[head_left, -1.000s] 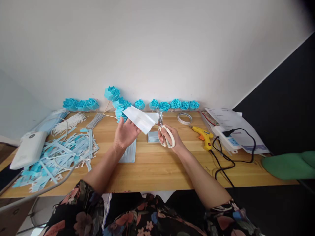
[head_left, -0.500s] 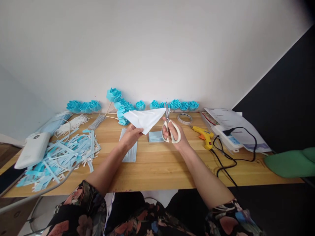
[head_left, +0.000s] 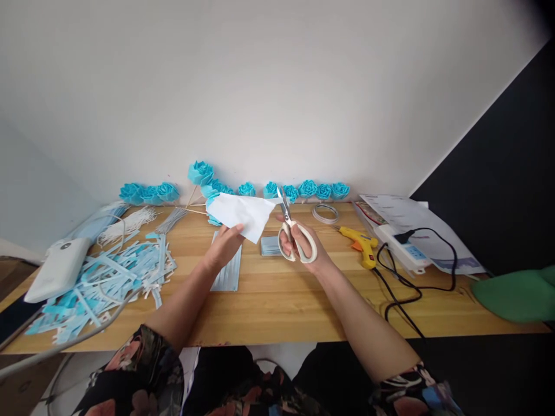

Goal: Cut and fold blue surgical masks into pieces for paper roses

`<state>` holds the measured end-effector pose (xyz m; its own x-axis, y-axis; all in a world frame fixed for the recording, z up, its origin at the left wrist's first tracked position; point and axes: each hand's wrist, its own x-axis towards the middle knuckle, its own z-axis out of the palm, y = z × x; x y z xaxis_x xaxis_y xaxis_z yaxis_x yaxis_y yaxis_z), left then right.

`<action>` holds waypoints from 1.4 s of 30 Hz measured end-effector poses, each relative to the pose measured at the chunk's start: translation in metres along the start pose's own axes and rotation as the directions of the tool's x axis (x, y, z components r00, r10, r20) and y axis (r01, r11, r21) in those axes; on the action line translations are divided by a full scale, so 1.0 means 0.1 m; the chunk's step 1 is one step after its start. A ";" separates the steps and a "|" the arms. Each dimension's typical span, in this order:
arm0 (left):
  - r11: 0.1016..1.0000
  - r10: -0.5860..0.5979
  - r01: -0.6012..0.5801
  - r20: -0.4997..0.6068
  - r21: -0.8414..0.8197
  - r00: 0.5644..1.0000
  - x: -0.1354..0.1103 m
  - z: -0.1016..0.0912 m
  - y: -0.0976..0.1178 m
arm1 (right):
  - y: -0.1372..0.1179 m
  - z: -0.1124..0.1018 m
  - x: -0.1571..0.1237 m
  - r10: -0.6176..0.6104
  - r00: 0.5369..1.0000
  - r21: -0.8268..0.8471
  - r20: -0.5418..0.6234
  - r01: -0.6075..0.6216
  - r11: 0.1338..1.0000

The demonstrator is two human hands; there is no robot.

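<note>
My left hand (head_left: 224, 245) pinches the lower edge of a folded white sheet (head_left: 243, 212), thin like paper or cloth, above the table. My right hand (head_left: 312, 248) has its fingers through the cream handles of a pair of scissors (head_left: 298, 241). The blades point up, a little apart, at the sheet's right tip, where a narrow pale strip shows by them. Behind my left hand lies a light blue face mask (head_left: 228, 274), partly covered. A stack of blue masks (head_left: 270, 246) sits between my hands.
Blue flowers (head_left: 307, 189) line the wall. On the left are a heap of blue and white strips (head_left: 125, 266), a white power bank (head_left: 60, 268) and white cords (head_left: 130, 224). At right lie a yellow glue gun (head_left: 362, 245), a power strip (head_left: 403, 248) and a roll of tape (head_left: 325, 213).
The scissors have shifted left, over the sheet's right tip. The sheet has moved slightly left, and its pointed right corner now looks narrowed to a strip at the blades.
</note>
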<state>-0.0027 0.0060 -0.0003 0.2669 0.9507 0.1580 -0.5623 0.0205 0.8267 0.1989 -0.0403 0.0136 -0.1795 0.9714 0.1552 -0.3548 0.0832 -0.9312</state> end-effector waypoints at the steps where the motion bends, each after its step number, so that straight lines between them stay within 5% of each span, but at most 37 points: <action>1: 0.999 -0.001 0.001 0.020 -0.041 1.000 0.00 0.02 0.00 | 0.01 0.01 -0.01 0.010 1.000 -0.012 0.007 -0.010 1.000; 5: 0.977 -0.037 0.045 0.044 -0.209 0.998 -0.01 0.06 0.03 | 0.05 0.04 -0.02 0.067 0.997 -0.125 0.030 -0.063 0.990; 9: 0.932 -0.106 0.062 -0.106 -0.358 0.989 0.02 0.07 0.07 | 0.10 0.04 -0.02 0.101 0.995 -0.260 0.026 -0.091 0.961; 12: 0.931 -0.151 0.055 -0.245 -0.361 0.958 0.05 0.05 0.08 | 0.11 0.03 -0.01 0.105 0.994 -0.273 0.006 -0.099 0.957; 19: 0.954 -0.147 0.036 -0.362 -0.296 0.920 0.13 0.07 0.00 | 0.15 0.02 0.03 0.120 0.992 -0.353 -0.042 -0.127 0.927; 25: 0.917 -0.290 0.204 -0.222 -0.343 0.931 0.08 0.11 0.06 | 0.18 0.06 0.03 0.165 0.986 -0.352 -0.015 -0.159 0.922; 31: 0.940 -0.280 0.251 -0.104 -0.233 0.954 0.01 0.11 0.03 | 0.15 0.11 0.01 0.158 0.986 -0.302 -0.044 -0.164 0.939; 42: 0.975 -0.211 0.221 -0.338 -0.010 0.917 0.02 0.08 0.00 | 0.18 0.12 0.00 0.184 0.982 -0.294 -0.040 -0.188 0.937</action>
<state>0.0046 0.0058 0.0041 0.0987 0.9722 -0.2122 -0.4973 0.2329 0.8358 0.1811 -0.0417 0.0006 -0.2049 0.9783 -0.0323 -0.0294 -0.0392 -0.9988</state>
